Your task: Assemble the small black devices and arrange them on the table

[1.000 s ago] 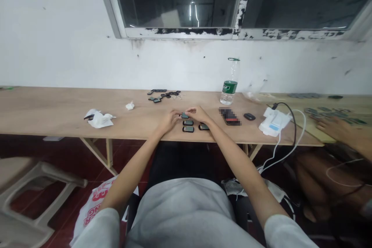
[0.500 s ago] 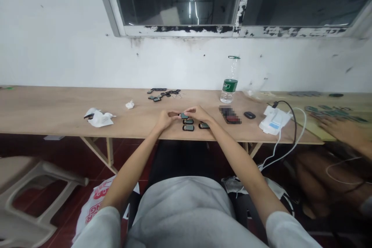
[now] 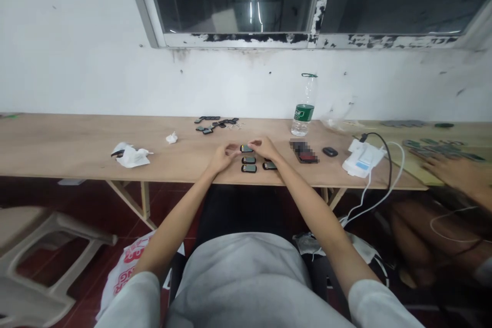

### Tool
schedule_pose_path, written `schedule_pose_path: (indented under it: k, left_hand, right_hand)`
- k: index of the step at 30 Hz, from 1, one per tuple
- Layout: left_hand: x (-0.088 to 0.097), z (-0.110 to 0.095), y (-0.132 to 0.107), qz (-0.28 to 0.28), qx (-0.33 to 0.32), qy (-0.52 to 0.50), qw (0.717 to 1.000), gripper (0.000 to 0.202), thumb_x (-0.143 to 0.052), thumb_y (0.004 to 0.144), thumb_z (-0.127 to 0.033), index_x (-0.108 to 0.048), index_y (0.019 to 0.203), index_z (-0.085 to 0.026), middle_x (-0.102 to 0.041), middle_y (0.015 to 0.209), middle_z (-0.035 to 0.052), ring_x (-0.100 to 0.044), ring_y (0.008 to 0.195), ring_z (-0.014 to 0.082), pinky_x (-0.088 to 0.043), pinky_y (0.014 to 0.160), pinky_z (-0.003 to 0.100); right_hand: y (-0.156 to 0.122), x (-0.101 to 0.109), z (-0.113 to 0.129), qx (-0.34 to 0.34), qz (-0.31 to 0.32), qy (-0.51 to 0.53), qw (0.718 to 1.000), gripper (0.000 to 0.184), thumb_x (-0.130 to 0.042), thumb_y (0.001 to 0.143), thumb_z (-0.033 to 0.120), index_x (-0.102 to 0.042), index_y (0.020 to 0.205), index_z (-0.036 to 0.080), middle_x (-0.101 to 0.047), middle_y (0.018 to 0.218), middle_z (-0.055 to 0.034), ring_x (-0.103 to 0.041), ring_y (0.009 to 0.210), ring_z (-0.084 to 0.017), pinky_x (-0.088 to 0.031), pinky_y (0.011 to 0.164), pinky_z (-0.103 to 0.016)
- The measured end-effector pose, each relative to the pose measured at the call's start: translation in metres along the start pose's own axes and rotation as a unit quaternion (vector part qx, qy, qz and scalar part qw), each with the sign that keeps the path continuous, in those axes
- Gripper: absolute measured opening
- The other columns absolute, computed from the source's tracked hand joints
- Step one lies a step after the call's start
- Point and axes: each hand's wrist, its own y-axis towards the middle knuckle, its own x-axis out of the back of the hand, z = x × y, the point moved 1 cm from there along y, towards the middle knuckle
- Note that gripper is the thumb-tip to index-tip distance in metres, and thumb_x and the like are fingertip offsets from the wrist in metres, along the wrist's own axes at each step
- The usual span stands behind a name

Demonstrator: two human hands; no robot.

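My module [image 3: 246, 148] is black with a teal face; the bottle [image 3: 303, 108] wears a green label; tissue [image 3: 131, 157] white, worktop [image 3: 69, 143] pale wood.

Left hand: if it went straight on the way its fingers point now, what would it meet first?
Most likely the small dark rectangular screen piece pinched by the right hand, just ahead of the fingertips of the left hand; the depth between them is unclear.

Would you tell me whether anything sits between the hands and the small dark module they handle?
Nothing visible does: the left hand and right hand both reach the small dark module; three more modules lie nearer the table edge.
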Motion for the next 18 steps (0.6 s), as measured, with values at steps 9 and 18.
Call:
schedule_pose_path:
  k: [9,18]
  left_hand:
    - [-0.006,-0.012,-0.007,0.208,-0.088,0.054,0.973,0.039,-0.073,0.083,-0.054,-0.078,0.107,-0.024,-0.066,0.137,0.0096,-0.061,0.128,0.03,-0.042,0.115,0.044]
    - [-0.008,-0.017,-0.01,0.244,-0.066,0.069,0.965,0.046,-0.073,0.084,-0.055,-0.076,0.117,-0.024,-0.057,0.15,0.0082,-0.046,0.145,0.0308,-0.033,0.124,0.043]
  right_hand:
    - [-0.001,0.002,-0.009,-0.045,0.003,-0.18,0.983,0.021,-0.065,0.09,0.025,-0.084,0.094,0.016,-0.081,0.097,-0.0086,-0.075,0.091,-0.023,-0.055,0.084,-0.026]
    - [-0.013,0.031,0.004,-0.047,-0.029,-0.188,0.981,0.021,-0.06,0.091,0.019,-0.08,0.097,0.014,-0.08,0.1,-0.0106,-0.073,0.091,-0.022,-0.054,0.084,-0.027]
